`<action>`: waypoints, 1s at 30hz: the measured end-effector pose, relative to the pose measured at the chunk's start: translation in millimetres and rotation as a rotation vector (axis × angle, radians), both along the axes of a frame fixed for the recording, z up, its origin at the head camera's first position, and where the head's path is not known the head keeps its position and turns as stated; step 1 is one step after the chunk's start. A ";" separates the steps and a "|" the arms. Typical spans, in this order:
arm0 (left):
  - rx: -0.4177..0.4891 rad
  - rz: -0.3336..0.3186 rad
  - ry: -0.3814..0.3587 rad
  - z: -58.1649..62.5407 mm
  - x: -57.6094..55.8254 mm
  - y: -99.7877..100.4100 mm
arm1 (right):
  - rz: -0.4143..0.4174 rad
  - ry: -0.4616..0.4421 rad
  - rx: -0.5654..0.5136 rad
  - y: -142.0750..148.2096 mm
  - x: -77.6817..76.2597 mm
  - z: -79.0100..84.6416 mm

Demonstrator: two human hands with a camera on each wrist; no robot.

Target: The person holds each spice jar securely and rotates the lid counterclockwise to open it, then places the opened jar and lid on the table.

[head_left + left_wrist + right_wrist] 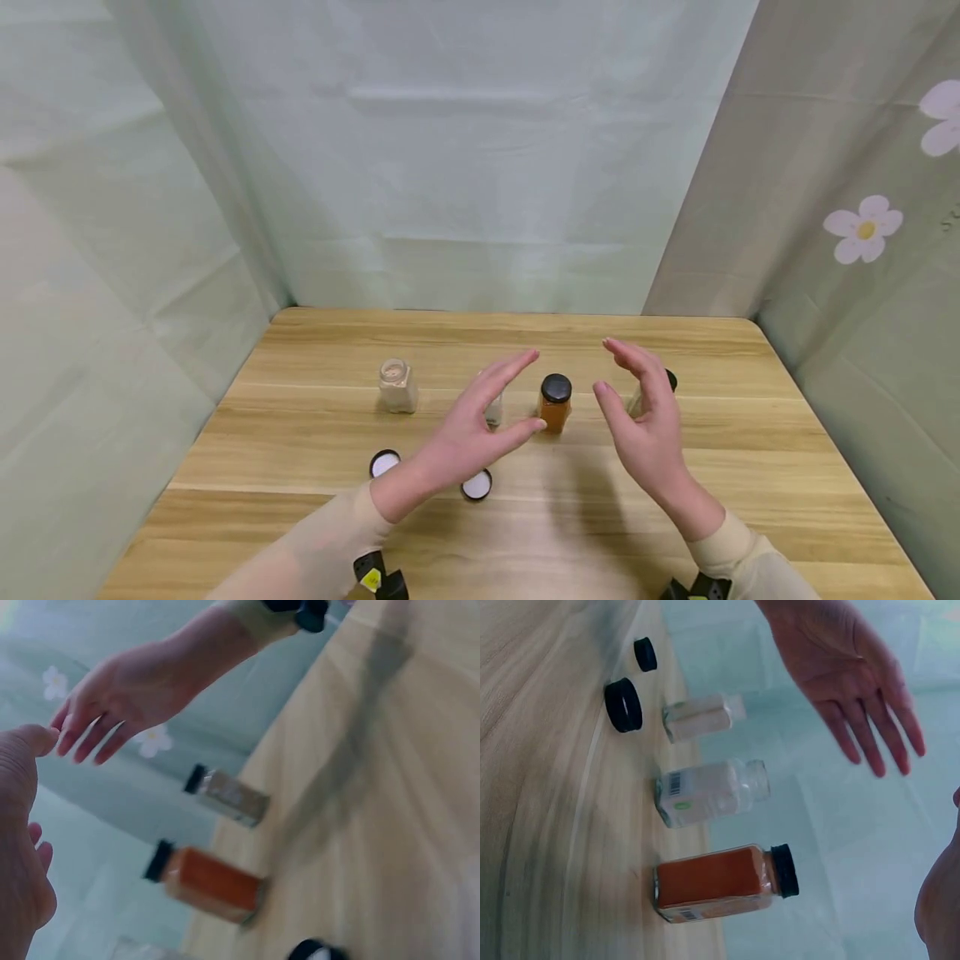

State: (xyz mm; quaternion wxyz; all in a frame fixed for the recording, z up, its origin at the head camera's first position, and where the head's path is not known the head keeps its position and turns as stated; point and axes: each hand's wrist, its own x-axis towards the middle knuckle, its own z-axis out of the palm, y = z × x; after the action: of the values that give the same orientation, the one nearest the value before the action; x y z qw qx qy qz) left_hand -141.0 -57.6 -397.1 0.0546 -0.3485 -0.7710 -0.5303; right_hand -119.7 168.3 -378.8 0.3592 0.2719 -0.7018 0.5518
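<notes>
While both hands are held above the counter [757, 467], each grip is kept apart and empty: the left hand [472, 427] with thumb and fingers spread, the right hand [651, 425] likewise parted. An orange-filled jar [555, 413], capped black, is stood upright on the counter, seen between the hands from the head view. Behind the right hand, a black-capped pale jar [636, 406] is partly hidden; behind the left, an uncapped clear jar [494, 411] is partly covered. Farther left, an open pale jar [398, 390] is placed. Two black lids [476, 484] are laid nearer the camera, white insides up.
</notes>
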 end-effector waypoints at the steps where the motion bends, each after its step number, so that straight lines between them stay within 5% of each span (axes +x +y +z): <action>1: -0.004 0.002 -0.027 -3.9 0.7 4.1 | 0.001 -0.014 -0.002 0.4 -1.1 -1.5; 9: 0.002 0.091 -0.212 -35.8 2.2 27.3 | 0.014 -0.188 0.009 3.8 -13.5 -21.0; 16: 0.005 0.164 -0.333 -48.9 -0.8 37.9 | 0.011 -0.302 0.061 9.2 -26.5 -47.7; 30: 0.023 0.262 -0.456 -79.6 -14.2 53.5 | 0.018 -0.607 0.147 11.6 -36.6 -77.7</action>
State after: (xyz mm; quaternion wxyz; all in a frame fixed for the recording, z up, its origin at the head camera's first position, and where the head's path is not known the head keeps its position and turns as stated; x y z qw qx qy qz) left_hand -155.1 -4.1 -476.7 -0.0485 -0.1168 -0.7958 -0.5922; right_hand -156.2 179.9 -456.5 0.1075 0.1263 -0.8126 0.5587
